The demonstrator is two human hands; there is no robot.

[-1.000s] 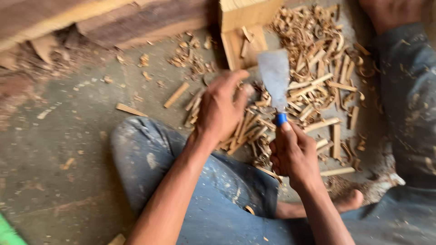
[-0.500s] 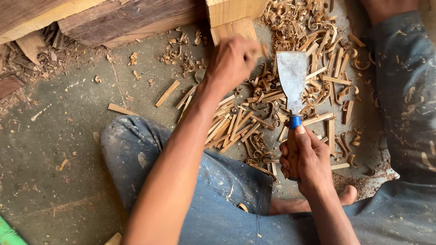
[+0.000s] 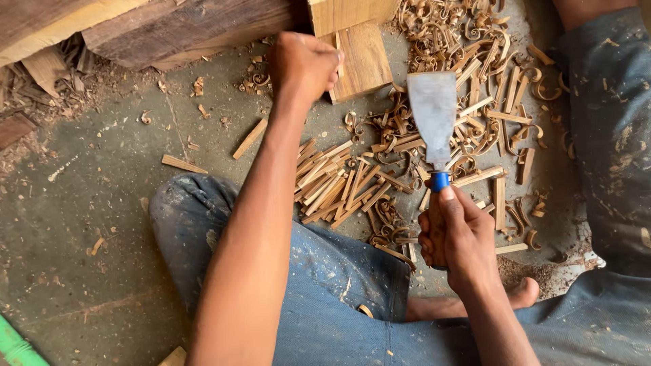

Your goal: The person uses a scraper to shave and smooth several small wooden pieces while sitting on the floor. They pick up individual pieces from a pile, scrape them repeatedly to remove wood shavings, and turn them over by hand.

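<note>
My right hand [image 3: 456,234] grips the blue handle of a putty knife [image 3: 434,122], whose wide metal blade points away from me over the wood scraps. My left hand [image 3: 305,64] is stretched forward, fingers closed, against a small wooden block [image 3: 363,61] at the foot of a larger timber piece [image 3: 349,12]; whether it holds the block I cannot tell. Between the two hands lies a pile of thin wooden sticks [image 3: 336,183] and curled carved pieces [image 3: 475,68].
Rough planks [image 3: 156,27] lie along the top left. I sit on a grey floor [image 3: 81,203] with my jeans-clad knee [image 3: 196,217] forward and a bare foot [image 3: 475,305] tucked under. A green strip [image 3: 13,346] shows at bottom left.
My left hand has left the stick pile and reached forward to the wooden block. My right hand has kept hold of the putty knife, blade still pointing away.
</note>
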